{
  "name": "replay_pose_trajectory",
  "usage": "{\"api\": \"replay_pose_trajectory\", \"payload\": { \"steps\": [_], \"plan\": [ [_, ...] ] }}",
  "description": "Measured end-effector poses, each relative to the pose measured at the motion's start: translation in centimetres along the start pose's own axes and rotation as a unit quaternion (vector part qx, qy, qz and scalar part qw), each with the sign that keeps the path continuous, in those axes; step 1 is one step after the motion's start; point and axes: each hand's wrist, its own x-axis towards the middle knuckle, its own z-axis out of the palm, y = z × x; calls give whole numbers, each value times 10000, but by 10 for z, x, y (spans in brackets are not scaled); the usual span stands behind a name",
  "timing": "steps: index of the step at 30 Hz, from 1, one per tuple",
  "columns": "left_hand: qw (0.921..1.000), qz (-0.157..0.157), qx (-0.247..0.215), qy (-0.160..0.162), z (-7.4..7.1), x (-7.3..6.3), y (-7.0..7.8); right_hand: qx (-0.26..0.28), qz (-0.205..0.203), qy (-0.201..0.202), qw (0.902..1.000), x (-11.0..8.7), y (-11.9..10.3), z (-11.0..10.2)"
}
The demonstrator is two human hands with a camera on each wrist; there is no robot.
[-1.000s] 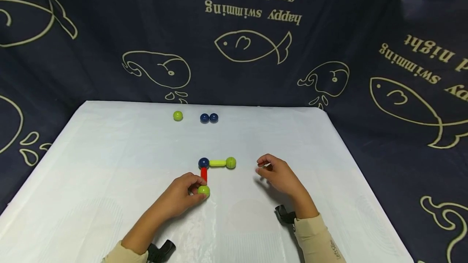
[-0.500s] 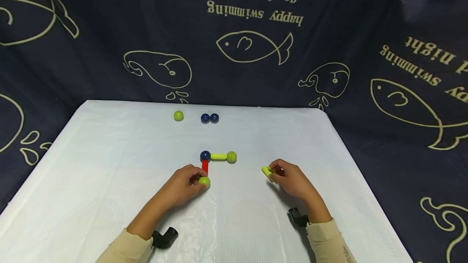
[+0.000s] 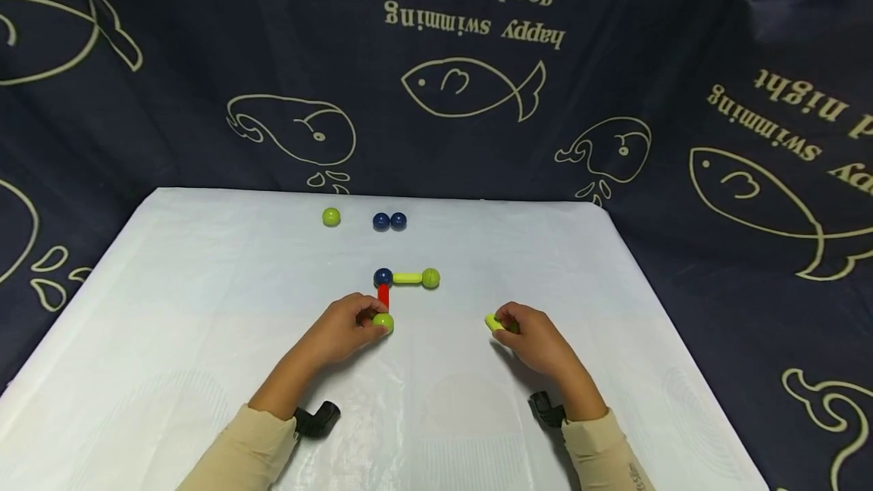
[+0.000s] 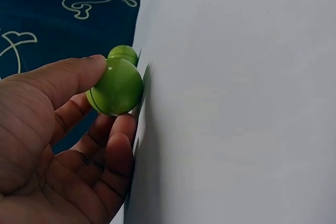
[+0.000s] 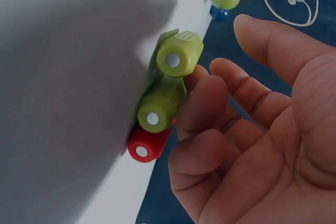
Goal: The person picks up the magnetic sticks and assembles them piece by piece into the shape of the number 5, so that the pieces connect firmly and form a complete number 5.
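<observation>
My left hand (image 3: 341, 330) pinches a glossy green ball (image 4: 116, 90) between thumb and fingers. That ball sits at the near end of a red rod (image 3: 383, 295), which runs away to a dark blue ball (image 3: 383, 277). From the blue ball a yellow-green rod (image 3: 407, 278) extends right to another green ball (image 3: 430, 277), making an L-shaped corner. My right hand (image 3: 535, 339) is at a small row of rods: a yellow-green rod (image 5: 181, 59), a second green rod (image 5: 157, 108) and a red rod (image 5: 147, 144), with metal-dotted ends. Its fingertips touch the rods; its thumb stands apart.
At the far side of the white-covered table (image 3: 225, 271) sit a loose green ball (image 3: 330, 217) and two dark blue balls (image 3: 389, 221) side by side. A dark cloth (image 3: 477, 150) with fish drawings hangs behind the table.
My left hand has pushed the L-shaped piece away from me, toward the far edge. My right hand has shifted slightly right and nearer me, so a yellow-green rod end now shows by its fingertips.
</observation>
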Motion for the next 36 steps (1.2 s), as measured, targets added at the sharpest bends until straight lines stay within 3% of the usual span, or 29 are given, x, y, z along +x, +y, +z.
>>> {"api": "replay_pose_trajectory", "payload": {
  "steps": [10, 20, 28, 36],
  "plan": [
    [9992, -315, -146, 185, 0, 10, -3, -208, -38, 37, 9998, 0, -3, 8],
    [9984, -394, -212, 344, 1, 18, -4, -297, -36, 58, 9995, 1, -6, 15],
    [9953, -557, -554, 565, 6, 16, -14, -495, -245, 61, 9985, 5, -13, 18],
    [9952, -253, -560, 758, 11, 14, -17, -164, -758, -245, 9967, 19, -21, 20]
  ]
}}
